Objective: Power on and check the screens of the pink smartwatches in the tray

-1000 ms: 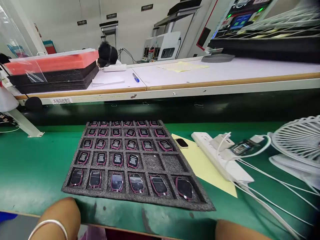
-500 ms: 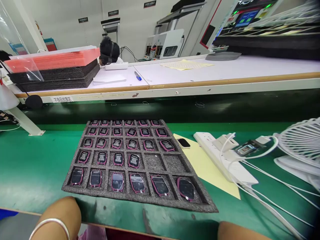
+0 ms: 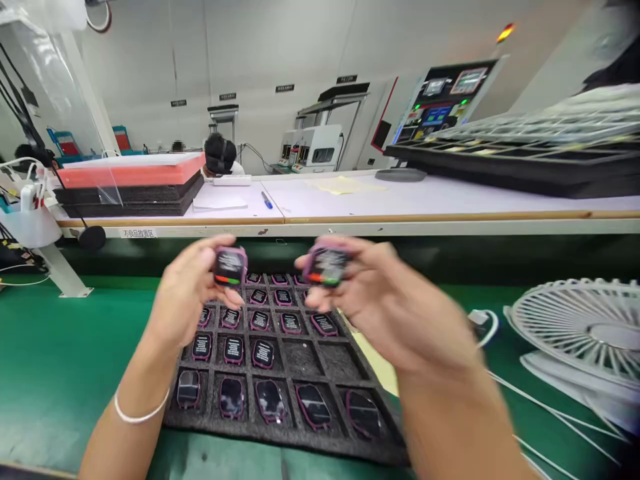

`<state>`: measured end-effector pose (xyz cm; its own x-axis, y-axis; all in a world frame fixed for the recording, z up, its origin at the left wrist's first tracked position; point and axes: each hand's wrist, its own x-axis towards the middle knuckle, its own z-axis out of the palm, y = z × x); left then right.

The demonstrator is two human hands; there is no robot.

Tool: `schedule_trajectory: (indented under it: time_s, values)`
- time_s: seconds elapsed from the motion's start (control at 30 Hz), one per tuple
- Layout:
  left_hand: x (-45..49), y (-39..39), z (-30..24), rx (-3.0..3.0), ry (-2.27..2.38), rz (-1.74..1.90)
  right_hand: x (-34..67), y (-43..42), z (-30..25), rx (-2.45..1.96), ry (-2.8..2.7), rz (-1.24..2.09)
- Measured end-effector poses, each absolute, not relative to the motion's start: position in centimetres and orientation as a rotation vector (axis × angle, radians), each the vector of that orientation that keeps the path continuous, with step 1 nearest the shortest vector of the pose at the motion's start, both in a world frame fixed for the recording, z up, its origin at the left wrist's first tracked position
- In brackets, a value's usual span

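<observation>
My left hand (image 3: pixel 187 287) grips a purple-framed smartwatch body (image 3: pixel 231 266) between thumb and fingers, its lit screen showing text with red and green below. A second smartwatch body (image 3: pixel 327 264), blurred and lit the same way, is held in my right hand (image 3: pixel 370 287). Both are raised above a dark foam tray (image 3: pixel 280 437) on the green bench. Watch bodies sit in most of its compartments; the front row's screens are dark, and those behind show text. Two compartments (image 3: pixel 305 360) at the right of the second row hold no watch. My hands and arms hide parts of the tray.
A white fan (image 3: pixel 585 333) and white cables (image 3: pixel 555 420) are at the right. Yellow paper (image 3: pixel 380 367) lies beside the tray. On the raised shelf (image 3: pixel 310 208) sit red and black foam (image 3: pixel 130 190), a blue pen (image 3: pixel 267 200) and black trays (image 3: pixel 500 163). A person (image 3: pixel 220 157) is beyond.
Both hands have come up into the middle of view, each now holding a smartwatch body. The camera has tilted upward, and my right arm now covers the power strip area.
</observation>
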<state>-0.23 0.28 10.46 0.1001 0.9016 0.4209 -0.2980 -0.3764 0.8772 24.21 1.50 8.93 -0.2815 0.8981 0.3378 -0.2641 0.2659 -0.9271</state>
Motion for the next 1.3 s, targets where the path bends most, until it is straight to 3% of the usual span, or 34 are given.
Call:
schedule_trajectory:
  time_s: [0.17,1.3]
  values:
    - [1.8,2.7,8.9,1.3,0.758,1.174,22.2,3.6,8.0,-0.554,-1.315,1.619]
    - [2.9,3.3,7.8,1.413,0.75,1.243,22.2,4.6,6.9,-0.606,-1.366,1.532]
